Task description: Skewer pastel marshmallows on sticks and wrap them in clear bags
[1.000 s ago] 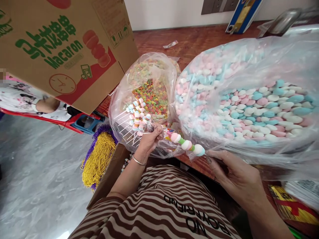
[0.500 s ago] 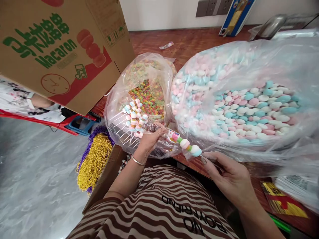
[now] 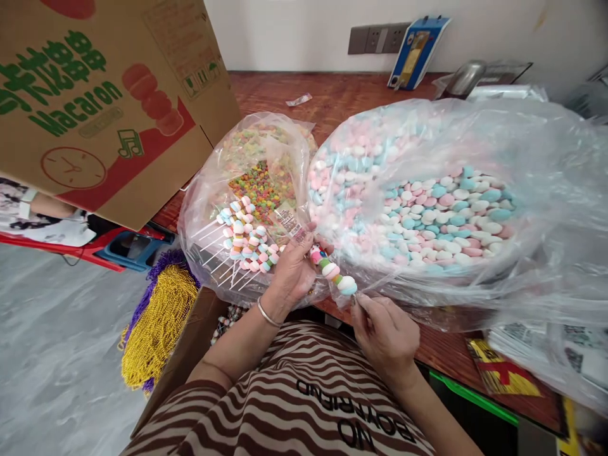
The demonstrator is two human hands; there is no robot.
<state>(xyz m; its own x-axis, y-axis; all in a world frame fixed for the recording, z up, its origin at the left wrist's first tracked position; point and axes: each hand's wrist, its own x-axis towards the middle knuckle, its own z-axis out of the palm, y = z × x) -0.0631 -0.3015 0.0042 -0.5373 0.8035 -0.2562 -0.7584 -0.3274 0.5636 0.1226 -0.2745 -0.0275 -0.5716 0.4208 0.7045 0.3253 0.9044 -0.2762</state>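
My left hand point(image 3: 295, 269) is closed around a small clear wrapper point(image 3: 287, 221) with a printed label. A marshmallow skewer point(image 3: 346, 284) of pink, white, blue and green pieces points down to the right, its upper end at the wrapper's colourful printed part by my left fingers. My right hand point(image 3: 388, 332) pinches the skewer's stick just below the lowest marshmallow. Left of my left hand, a heap of finished-looking marshmallow skewers point(image 3: 244, 234) lies on a clear bag of small multicoloured candies point(image 3: 259, 183), white sticks pointing left and down.
A large clear bag of pastel marshmallows point(image 3: 441, 221) fills the right. A tall carton point(image 3: 109, 126) stands left, with another person's arm point(image 3: 52, 206) below it. Gold bead strands point(image 3: 159, 329) hang beside an open box point(image 3: 178, 354). A blue device point(image 3: 418, 54) stands by the wall.
My right hand has come in closer to my left hand, its fingers more curled, and less of the skewer's length shows between them. The whole view has shifted slightly.
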